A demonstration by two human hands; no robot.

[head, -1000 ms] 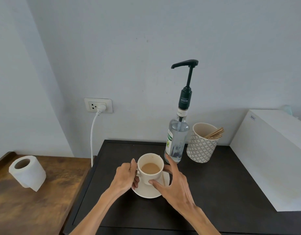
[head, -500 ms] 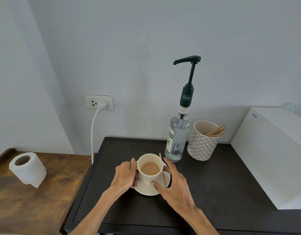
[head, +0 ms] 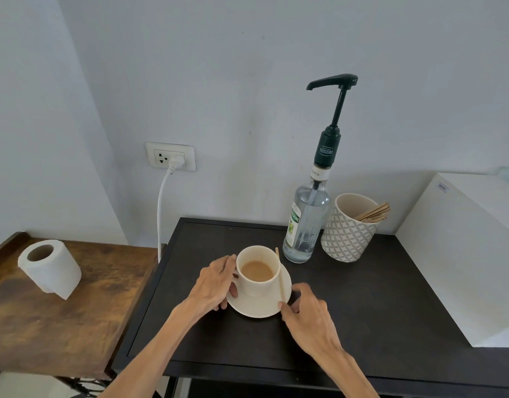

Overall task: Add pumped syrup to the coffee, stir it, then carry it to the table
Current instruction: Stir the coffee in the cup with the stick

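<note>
A cream cup of milky coffee [head: 257, 272] stands on a cream saucer [head: 262, 307] on the dark table [head: 362, 305]. A wooden stir stick [head: 281, 280] lies on the saucer, leaning by the cup's right side. My left hand [head: 216, 282] wraps the cup's left side and touches the saucer's left rim. My right hand [head: 308, 311] pinches the saucer's right front rim. The clear syrup bottle [head: 305, 225] with a black pump [head: 332, 81] is upright behind the cup to the right.
A patterned holder [head: 346, 237] with wooden sticks stands right of the bottle. A white box [head: 463, 254] fills the table's right side. A lower wooden table [head: 61, 311] on the left carries a toilet paper roll [head: 51, 267]. A white cable [head: 161, 205] hangs from the wall socket.
My right hand slid off the cup's side down to the saucer's right rim, uncovering the stir stick. The left hand stayed at the cup. The view pulled back slightly.
</note>
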